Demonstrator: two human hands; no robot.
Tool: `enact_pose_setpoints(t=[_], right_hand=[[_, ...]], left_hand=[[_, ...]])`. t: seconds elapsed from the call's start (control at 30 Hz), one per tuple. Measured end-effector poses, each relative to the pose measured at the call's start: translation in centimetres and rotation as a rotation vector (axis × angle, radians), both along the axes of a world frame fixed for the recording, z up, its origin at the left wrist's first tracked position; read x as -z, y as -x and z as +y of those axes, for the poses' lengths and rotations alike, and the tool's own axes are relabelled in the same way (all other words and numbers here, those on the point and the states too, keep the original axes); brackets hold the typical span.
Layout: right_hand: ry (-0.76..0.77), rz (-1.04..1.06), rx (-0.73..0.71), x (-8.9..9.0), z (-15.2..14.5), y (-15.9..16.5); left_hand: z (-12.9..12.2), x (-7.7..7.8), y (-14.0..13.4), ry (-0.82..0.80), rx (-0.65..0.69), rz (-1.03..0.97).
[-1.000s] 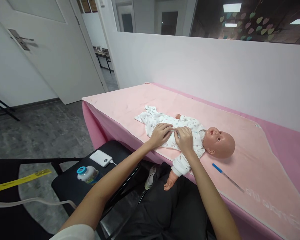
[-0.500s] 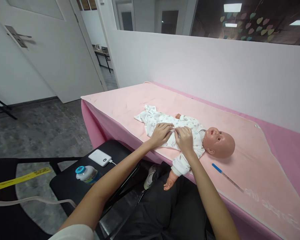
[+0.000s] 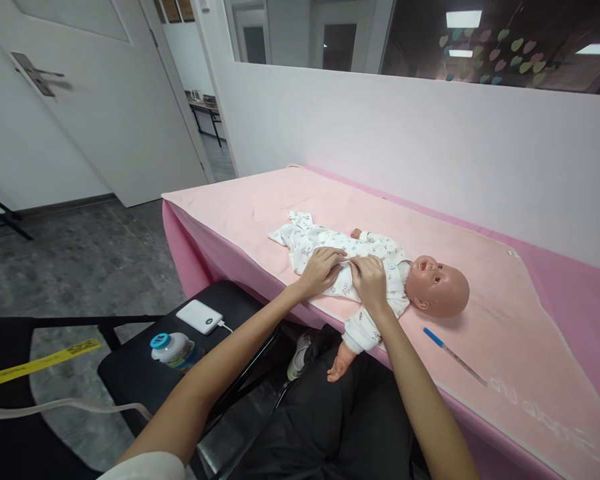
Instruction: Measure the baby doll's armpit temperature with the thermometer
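Note:
A baby doll lies on its back on the pink-covered table, head to the right, one arm hanging over the near edge. It wears a white printed romper. Over the doll's belly, my left hand pinches the front of the romper, fingers curled on the cloth. Close beside it, my right hand grips the same front edge with fingers bent together. The bit of cloth or fastener between my fingertips is mostly hidden.
A blue-capped pen lies on the table near the doll's head. To the left, a black chair holds a white power bank with a cable and a bottle with a blue lid. A white wall stands behind the table.
Both hands stay at the romper's front with only slight finger movement. The doll, pen and chair items keep their places.

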State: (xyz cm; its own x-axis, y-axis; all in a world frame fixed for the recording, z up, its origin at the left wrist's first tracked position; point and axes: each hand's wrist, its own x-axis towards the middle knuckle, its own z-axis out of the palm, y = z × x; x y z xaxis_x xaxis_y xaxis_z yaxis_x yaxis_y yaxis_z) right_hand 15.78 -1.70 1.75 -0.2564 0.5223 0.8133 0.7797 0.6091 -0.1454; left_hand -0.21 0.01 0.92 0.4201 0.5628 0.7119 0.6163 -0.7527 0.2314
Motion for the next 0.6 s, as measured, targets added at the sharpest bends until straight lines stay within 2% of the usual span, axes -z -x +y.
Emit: enact_pose_setpoints(t=[0.6], right_hand=[[-0.004,0.060,-0.002,0.13,-0.12,-0.10]], left_hand=[[-0.22,-0.18,-0.18,0.042,0.005,-0.089]])
